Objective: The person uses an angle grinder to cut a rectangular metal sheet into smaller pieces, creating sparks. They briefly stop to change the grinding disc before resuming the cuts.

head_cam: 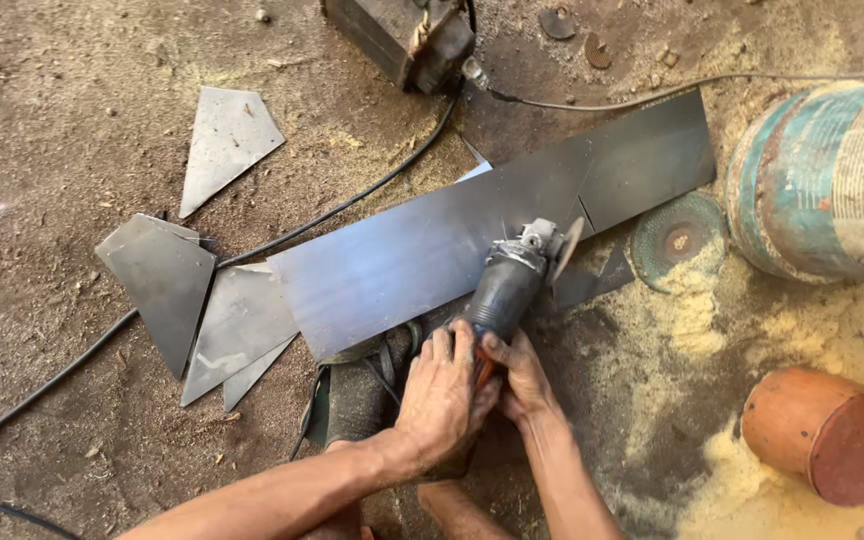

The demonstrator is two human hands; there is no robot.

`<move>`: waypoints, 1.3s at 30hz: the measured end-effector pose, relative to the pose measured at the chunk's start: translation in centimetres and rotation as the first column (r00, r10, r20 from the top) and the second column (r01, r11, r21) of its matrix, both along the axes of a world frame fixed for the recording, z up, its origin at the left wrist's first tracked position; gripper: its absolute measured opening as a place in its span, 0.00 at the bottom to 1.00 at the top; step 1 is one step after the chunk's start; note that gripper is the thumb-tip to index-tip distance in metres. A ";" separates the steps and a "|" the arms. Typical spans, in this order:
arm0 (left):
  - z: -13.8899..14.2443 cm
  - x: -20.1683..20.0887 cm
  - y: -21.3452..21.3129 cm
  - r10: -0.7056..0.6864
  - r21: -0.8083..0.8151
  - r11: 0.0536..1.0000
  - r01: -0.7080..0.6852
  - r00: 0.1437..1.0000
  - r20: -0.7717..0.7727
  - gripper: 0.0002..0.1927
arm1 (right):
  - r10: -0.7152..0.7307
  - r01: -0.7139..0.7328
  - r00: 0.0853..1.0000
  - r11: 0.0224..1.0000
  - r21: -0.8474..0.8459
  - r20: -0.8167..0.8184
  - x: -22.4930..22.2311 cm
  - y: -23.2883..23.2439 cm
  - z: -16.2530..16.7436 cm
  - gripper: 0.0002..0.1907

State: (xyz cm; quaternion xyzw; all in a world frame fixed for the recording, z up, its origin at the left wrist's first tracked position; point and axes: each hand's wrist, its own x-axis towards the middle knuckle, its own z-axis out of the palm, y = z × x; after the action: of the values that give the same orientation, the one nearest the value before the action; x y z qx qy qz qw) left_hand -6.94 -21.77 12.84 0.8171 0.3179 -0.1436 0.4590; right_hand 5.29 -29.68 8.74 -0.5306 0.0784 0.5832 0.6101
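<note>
Fingers of the left hand (439,392) and right hand (518,372) are closed around the rear of an angle grinder (505,285), both forearms reaching up from below. Its disc (566,249) is set on edge against a long steel sheet (422,245) on the sawdust-strewn floor (52,110). Triangular offcuts (164,280), a black cable (342,205), a spare disc (677,240) and a drum (832,180) are seen nearby.

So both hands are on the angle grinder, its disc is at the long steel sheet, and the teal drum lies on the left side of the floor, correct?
Not quite: the head view shows the teal drum on the right. Both hands, left hand and right hand, grip the angle grinder at the long steel sheet.
</note>
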 end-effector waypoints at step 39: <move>1.4 3.3 4.6 0.691 -0.619 0.589 -0.520 0.721 0.052 0.33 | 0.611 -0.227 0.447 0.784 -0.577 0.654 7.9 -3.0 0.3 0.39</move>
State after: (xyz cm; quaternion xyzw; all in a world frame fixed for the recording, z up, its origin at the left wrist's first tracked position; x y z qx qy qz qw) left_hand -3.62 -17.13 14.24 0.4946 0.4518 0.0567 0.7403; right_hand 13.20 -32.68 9.01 -0.8530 -0.2298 0.3753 0.2807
